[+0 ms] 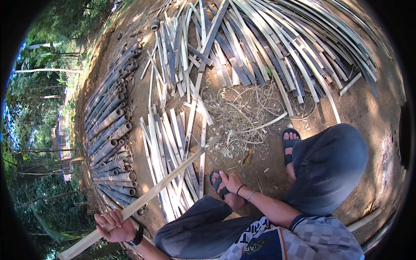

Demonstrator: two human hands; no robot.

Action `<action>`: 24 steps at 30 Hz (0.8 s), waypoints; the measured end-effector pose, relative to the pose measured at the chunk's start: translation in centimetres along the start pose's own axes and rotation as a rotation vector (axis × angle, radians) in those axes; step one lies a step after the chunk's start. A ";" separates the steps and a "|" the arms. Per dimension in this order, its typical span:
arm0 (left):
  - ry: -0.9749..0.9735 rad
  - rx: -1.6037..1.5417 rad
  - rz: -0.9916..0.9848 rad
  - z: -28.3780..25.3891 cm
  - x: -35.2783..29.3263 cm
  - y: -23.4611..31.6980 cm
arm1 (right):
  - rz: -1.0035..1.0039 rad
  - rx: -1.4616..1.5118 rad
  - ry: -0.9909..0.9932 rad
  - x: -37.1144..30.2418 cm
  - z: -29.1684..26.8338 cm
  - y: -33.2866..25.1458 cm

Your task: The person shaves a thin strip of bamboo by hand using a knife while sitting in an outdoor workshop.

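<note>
Bamboo pole (156, 186) in left hand (113, 225), tip forward-right.

Left hand (113, 225) grips bamboo pole (151, 190); right hand (229, 182) holds knife (207, 152).

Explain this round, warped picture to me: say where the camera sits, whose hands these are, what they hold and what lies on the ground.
There is no machine here. The camera is worn on a person's head and looks down, and its very wide lens bends straight edges, which is why the picture looks round. The person squats on bare earth in sandals and grey trousers.

The left hand grips a long pale bamboo strip that runs up and to the right. The right hand rests low by the foot on a dark handle, seemingly of a thin blade that meets the strip's far end.

On the ground: a row of round bamboo poles at the left, a small bundle of split slats in front, a big fan of long split strips across the top, and curly shavings in the middle.
</note>
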State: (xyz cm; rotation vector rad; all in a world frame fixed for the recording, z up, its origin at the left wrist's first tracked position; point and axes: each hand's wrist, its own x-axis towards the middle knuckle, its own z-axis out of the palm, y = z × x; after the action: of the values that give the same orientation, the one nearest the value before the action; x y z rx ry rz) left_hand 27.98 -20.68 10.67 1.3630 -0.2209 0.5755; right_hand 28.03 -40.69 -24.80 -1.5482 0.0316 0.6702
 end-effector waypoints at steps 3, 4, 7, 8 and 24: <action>0.017 0.025 -0.001 -0.3 -0.1 0.3 | 0.052 -0.029 -0.036 0.2 -0.2 -0.6; 0.015 0.024 -0.008 -0.6 -0.1 0.3 | 0.028 -0.078 -0.053 -1.0 0.7 -2.3; 0.011 0.016 0.003 -0.4 0.0 0.1 | -0.085 -0.140 -0.299 -3.2 0.0 -7.8; 0.008 0.011 0.003 -0.3 0.1 0.0 | -0.169 -0.110 -0.318 -3.7 0.3 -8.7; 0.113 0.013 0.008 -1.8 0.5 -0.1 | 0.117 -0.016 -0.046 -0.1 1.1 0.3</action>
State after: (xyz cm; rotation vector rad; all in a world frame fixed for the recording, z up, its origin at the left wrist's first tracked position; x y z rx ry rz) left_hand 28.08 -18.86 10.45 1.3378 -0.1313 0.6594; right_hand 27.37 -39.73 -24.99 -1.5547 0.0827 0.8001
